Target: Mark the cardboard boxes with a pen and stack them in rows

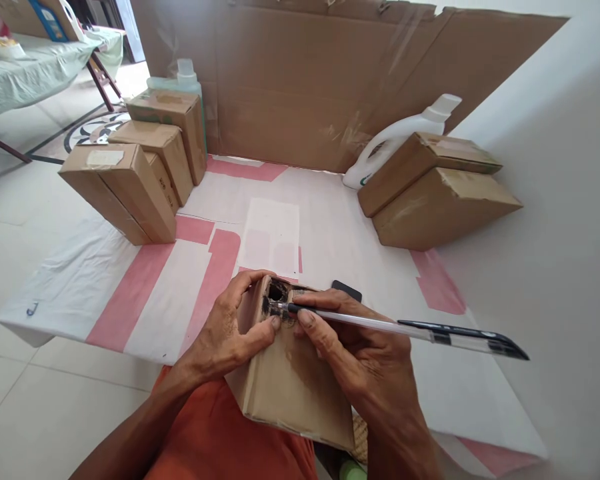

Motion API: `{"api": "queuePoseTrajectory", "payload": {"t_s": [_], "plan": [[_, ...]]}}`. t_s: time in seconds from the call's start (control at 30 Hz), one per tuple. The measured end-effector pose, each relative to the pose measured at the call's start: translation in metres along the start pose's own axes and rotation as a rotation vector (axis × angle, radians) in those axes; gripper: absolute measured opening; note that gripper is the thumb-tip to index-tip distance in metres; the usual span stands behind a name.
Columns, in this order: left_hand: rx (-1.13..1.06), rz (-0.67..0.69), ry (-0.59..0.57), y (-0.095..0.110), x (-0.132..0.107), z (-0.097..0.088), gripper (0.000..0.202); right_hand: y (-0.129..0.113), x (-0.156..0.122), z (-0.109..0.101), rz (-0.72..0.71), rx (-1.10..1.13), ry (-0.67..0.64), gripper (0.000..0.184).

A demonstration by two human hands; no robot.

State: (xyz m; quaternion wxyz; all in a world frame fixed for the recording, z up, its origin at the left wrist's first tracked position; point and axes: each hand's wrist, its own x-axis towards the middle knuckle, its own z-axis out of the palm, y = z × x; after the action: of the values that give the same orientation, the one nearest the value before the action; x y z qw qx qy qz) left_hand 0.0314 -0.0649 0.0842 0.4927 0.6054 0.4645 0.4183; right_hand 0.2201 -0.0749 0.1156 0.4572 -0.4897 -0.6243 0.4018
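My right hand (360, 353) pinches a clear-barrelled pen (365, 320) whose black cap sits on its far end, pointing right. The pen's tip touches the dark, ragged edge of a hole (277, 292) in a brown cardboard box (300, 387). Around the near-left corner of that box wraps my left hand (235, 327), its thumb pressed on the face just below the hole. The box leans between my lap and the table's edge. What lies inside the hole is too dark to make out.
Cardboard boxes (125, 187) stand at the left, before a bottle (186, 77). At right, more boxes (430, 207) lean by a white jug (390, 143). A cardboard panel (280, 87) closes the back. A sheet of paper (275, 227) and a black object (347, 290) lie on the covered table (320, 200).
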Motion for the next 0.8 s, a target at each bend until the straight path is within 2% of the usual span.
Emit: {"api": "queuePoseTrajectory", "payload": {"t_s": [0.17, 0.3, 0.4, 0.47, 0.53, 0.6, 0.63, 0.7, 0.8], "plan": [[-0.008, 0.006, 0.013, -0.001, 0.000, 0.001, 0.047, -0.001, 0.004, 0.000, -0.022, -0.072, -0.032, 0.010], [-0.019, -0.003, 0.012, -0.002, -0.001, -0.001, 0.049, -0.003, 0.003, -0.009, -0.007, -0.108, -0.049, 0.012], [-0.027, -0.001, 0.013, -0.005, -0.001, -0.002, 0.049, -0.003, 0.007, -0.023, 0.043, -0.139, 0.006, 0.015], [-0.030, 0.003, 0.006, -0.006, -0.002, -0.003, 0.048, 0.002, 0.019, -0.033, 0.060, -0.101, 0.102, 0.018], [-0.030, 0.010, 0.004, -0.008, -0.003, -0.004, 0.047, 0.014, 0.036, -0.040, 0.072, -0.048, 0.220, 0.022], [-0.029, 0.006, 0.011, -0.011, -0.005, -0.006, 0.046, 0.036, 0.054, -0.042, 0.150, -0.114, 0.273, 0.024], [-0.028, -0.003, 0.016, -0.012, -0.006, -0.007, 0.047, 0.048, 0.062, -0.041, 0.229, -0.218, 0.249, 0.022], [-0.030, -0.024, 0.026, -0.015, -0.009, -0.010, 0.047, 0.075, 0.070, -0.035, 0.429, -0.526, 0.108, 0.014], [-0.040, -0.050, 0.021, -0.018, -0.010, -0.014, 0.046, 0.104, 0.064, -0.016, 0.548, -0.687, -0.026, 0.006]]}}
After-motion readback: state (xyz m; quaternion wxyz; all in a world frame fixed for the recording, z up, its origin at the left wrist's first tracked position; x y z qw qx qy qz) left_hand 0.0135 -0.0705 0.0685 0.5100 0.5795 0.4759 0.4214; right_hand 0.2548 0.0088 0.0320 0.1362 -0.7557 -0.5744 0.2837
